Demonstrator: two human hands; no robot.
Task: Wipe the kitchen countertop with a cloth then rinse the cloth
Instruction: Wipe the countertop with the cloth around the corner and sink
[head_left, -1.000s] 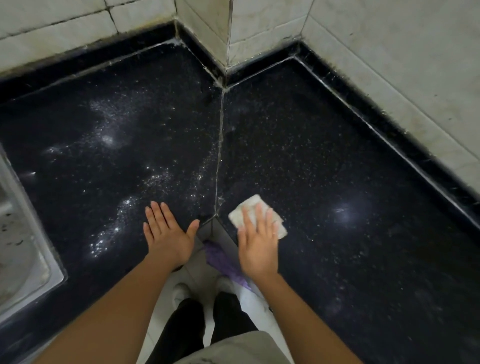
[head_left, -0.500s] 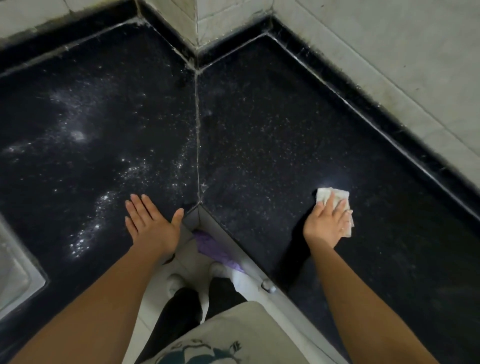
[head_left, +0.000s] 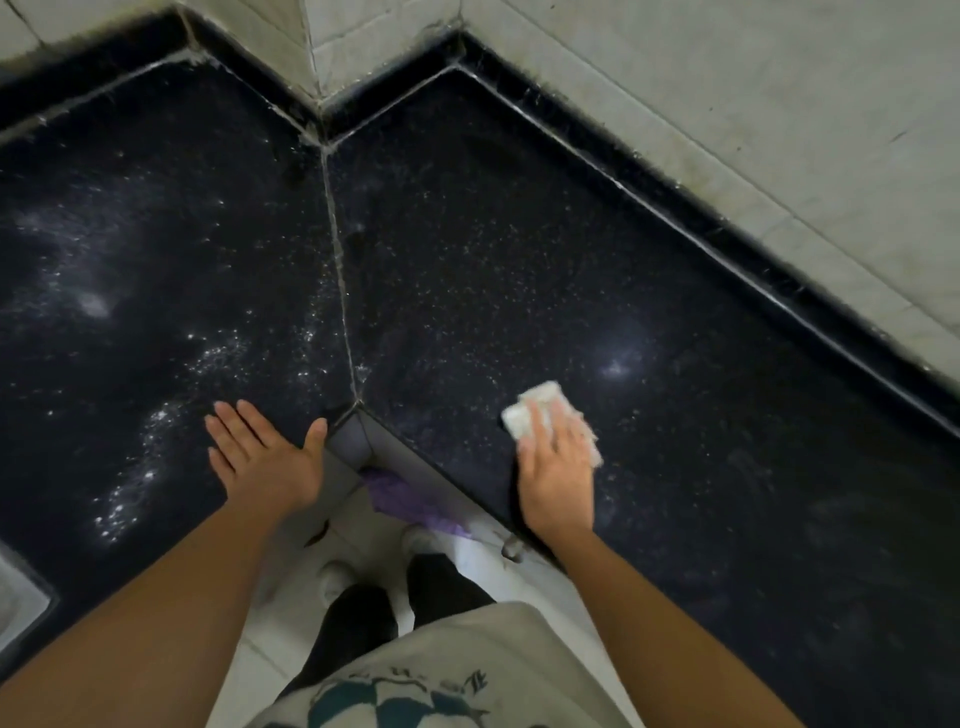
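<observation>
A folded white cloth (head_left: 530, 410) lies on the black speckled countertop (head_left: 519, 270), near the front edge of its right-hand slab. My right hand (head_left: 558, 467) presses flat on the cloth with straight fingers, covering its near half. My left hand (head_left: 262, 457) rests flat on the left slab, fingers spread, beside the inner corner of the L-shaped counter. White powdery specks (head_left: 150, 441) are scattered over the left slab.
Pale tiled walls (head_left: 727, 114) close the counter at the back and right. A steel sink corner (head_left: 21, 603) shows at the lower left. A purple rag (head_left: 410, 499) hangs below the counter's inner corner, above my feet on the white floor.
My right hand slid the cloth from near the inner corner out to the right, then back leftward toward the front edge. My left hand stayed planted.
</observation>
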